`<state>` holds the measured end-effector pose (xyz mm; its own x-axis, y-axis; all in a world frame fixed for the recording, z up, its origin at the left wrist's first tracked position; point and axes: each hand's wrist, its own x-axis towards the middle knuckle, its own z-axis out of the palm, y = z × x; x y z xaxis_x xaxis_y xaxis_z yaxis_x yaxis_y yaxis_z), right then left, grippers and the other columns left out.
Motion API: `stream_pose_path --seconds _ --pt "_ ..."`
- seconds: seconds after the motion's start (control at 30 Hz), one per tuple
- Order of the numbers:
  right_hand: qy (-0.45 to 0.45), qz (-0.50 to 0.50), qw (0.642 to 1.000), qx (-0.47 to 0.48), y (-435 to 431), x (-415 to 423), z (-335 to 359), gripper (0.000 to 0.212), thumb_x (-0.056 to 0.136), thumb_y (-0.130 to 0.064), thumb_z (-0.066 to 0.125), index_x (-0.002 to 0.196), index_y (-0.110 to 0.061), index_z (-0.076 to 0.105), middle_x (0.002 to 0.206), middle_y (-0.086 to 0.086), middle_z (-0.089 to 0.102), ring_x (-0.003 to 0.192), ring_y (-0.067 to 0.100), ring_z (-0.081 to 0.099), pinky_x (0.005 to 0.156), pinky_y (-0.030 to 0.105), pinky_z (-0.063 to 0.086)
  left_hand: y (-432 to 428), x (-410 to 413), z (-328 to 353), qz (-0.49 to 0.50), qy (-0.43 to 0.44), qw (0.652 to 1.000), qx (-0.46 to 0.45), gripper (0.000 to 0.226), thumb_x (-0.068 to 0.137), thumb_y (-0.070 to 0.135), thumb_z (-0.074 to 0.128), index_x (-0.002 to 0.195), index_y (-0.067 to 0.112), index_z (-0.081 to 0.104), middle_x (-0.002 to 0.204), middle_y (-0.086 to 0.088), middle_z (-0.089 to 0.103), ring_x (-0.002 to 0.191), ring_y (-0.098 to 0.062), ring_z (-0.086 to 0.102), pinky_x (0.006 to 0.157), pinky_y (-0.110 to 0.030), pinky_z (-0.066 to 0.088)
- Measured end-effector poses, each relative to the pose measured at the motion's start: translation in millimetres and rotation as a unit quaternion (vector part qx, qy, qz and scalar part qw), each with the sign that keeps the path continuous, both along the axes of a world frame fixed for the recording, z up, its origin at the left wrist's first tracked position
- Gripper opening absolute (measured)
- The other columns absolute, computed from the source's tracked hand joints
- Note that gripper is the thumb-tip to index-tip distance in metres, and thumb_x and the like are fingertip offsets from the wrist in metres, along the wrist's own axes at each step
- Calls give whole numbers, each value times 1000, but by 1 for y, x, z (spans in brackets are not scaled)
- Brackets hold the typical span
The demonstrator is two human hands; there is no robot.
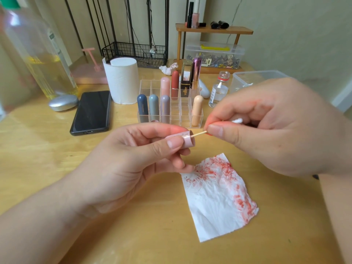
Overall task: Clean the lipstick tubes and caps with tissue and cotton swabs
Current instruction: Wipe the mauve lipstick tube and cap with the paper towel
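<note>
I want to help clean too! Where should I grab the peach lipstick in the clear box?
Pinch the peach lipstick by its rounded top half, coming from above. It stands upright in a front slot of the clear box, whose walls surround its lower part, so only the top is free. Lift it straight up.

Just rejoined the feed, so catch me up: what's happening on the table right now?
A person's left hand grips a pink lipstick cap, open end toward the other hand. The right hand pinches a cotton swab, its stick running into the cap. A red-smeared tissue lies on the table below.
</note>
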<state>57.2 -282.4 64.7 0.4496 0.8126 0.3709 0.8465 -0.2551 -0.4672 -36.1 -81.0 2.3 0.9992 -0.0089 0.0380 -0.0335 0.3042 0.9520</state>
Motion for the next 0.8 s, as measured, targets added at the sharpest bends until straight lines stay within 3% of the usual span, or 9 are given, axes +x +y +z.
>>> stream_pose_path --seconds 0.13,0.27,0.33,0.4,0.47,0.53,0.63,0.8 --pt "90 31 995 -23 -4 6 -2 9 86 -26 66 81 -21 73 47 -12 54 40 5 47 44 8 32 -1 -2 0 0 -12 1000 6 24 76 9 68 95 1 78 84 -17 71 63 -19 64 76 -41 60" --pt "143 34 986 -72 -7 14 -4 15 89 -23 74 75 -20 71 53 -5 66 42 7 57 47 11 41 0 -1 -1 5 -29 1000 0 25 76 10 66 97 0 77 86 -17 71 64 -19 63 76 -39 60" --pt "150 25 985 -81 -7 17 -3 12 86 -24 76 75 -21 73 64 -3 72 51 10 64 53 16 47 2 -1 0 10 -43 999 7 25 76 10 67 97 2 77 91 -18 73 66 -20 63 71 -35 59" --pt "135 2 988 -74 -9 24 -2 13 81 -37 78 75 -26 75 73 -1 72 63 13 65 60 27 50 4 0 -1 16 -52 998 20 25 73 8 71 97 5 78 94 -19 73 66 -21 62 63 -30 56" --pt "141 -43 988 -53 -15 37 -1 14 76 -43 77 75 -29 75 73 1 71 67 16 63 66 37 49 7 0 -3 24 -54 998 35 27 68 1 79 94 10 76 91 -17 73 63 -20 61 57 -26 50" --pt "142 -127 980 -54 -20 54 -6 13 78 -36 81 72 -25 75 67 0 70 61 12 59 65 34 47 8 0 -5 18 -62 997 50 28 66 5 82 91 15 74 88 -16 72 63 -18 61 53 -24 46" --pt "107 -241 953 -152 -13 68 -25 17 81 -29 79 67 -22 72 59 -12 68 48 -1 55 57 26 44 9 0 -6 15 -52 997 63 31 63 5 86 88 17 72 94 -32 68 65 -16 61 51 -21 44" --pt "127 -280 927 -214 -2 75 -46 21 80 -32 80 65 -22 71 54 -15 66 50 1 57 56 23 42 6 0 -4 16 -23 994 105 30 73 15 82 103 18 78 104 -39 61 56 -14 48 48 -18 40"
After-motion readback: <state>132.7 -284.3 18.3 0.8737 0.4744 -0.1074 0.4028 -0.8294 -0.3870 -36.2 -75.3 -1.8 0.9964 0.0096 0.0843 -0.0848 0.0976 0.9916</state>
